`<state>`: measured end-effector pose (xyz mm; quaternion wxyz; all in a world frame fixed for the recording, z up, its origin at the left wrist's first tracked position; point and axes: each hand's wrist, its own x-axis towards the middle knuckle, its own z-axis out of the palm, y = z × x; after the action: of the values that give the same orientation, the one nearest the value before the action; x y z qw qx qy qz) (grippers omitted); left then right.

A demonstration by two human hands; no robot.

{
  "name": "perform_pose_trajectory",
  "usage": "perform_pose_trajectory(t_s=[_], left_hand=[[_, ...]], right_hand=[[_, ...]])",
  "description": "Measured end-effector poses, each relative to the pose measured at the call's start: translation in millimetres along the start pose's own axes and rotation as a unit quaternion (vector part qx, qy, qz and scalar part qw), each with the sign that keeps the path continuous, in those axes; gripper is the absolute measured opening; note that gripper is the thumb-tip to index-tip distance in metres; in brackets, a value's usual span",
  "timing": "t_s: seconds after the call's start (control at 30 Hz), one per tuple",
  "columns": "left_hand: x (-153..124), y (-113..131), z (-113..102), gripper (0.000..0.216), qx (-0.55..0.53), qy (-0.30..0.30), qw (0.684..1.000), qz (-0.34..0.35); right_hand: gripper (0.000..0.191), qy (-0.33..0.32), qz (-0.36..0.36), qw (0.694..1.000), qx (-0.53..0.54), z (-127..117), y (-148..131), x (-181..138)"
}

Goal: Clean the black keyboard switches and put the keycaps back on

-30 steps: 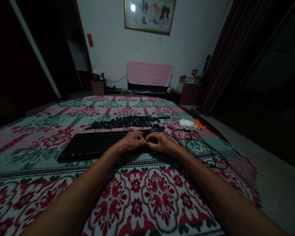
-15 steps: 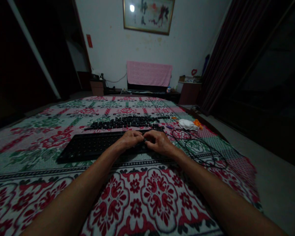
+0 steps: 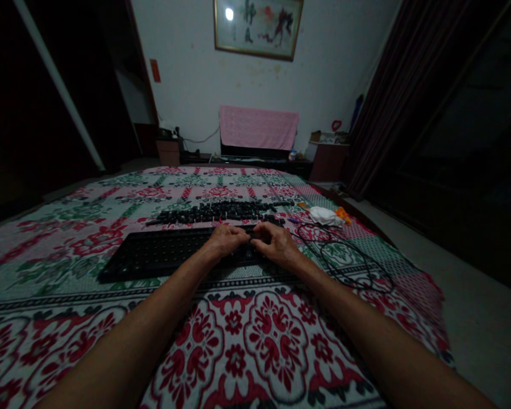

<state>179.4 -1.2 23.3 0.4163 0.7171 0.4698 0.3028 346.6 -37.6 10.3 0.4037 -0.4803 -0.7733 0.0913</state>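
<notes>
A black keyboard [image 3: 162, 253] lies on the patterned bedspread, its left part bare of keycaps and showing rows of small round key posts. Over its right part, my left hand [image 3: 226, 240] is closed, with thumb and fingers pressed together. Facing it, my right hand [image 3: 276, 243] curls its thumb and forefinger towards the left fingertips. Something small and dark shows between the two hands; its kind is too small to make out. Behind the keyboard, loose black keycaps [image 3: 221, 210] lie in several uneven rows.
A black cable [image 3: 353, 261] loops over the bedspread [image 3: 276, 341] on the right. Beyond it lie a crumpled white cloth or tissue [image 3: 325, 215], an orange item [image 3: 343, 215] and a thin purple object [image 3: 295, 220]. The bed's right edge drops to the floor.
My right hand has shifted slightly, its forefinger lifting and its thumb and forefinger parting a little. My left hand and the keyboard stay in place.
</notes>
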Motion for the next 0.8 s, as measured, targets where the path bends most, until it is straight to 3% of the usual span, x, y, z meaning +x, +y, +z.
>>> perform_pose_trajectory(t_s=[0.3,0.57,0.7,0.8], left_hand=[[0,2,0,0.027,0.019,0.005,1.000,0.002],[6,-10,3,0.027,0.036,0.008,0.999,0.010],[6,-12,3,0.026,0.040,-0.003,0.999,0.030],[4,-11,2,0.027,0.024,-0.029,0.998,0.049]], right_hand=[[0.014,0.010,0.003,0.998,-0.069,0,-12,2],[0.016,-0.113,0.047,0.992,-0.012,-29,3,8],[0.019,-0.185,0.055,0.981,0.016,-30,12,6],[0.021,-0.184,0.052,0.981,0.040,-25,12,6]])
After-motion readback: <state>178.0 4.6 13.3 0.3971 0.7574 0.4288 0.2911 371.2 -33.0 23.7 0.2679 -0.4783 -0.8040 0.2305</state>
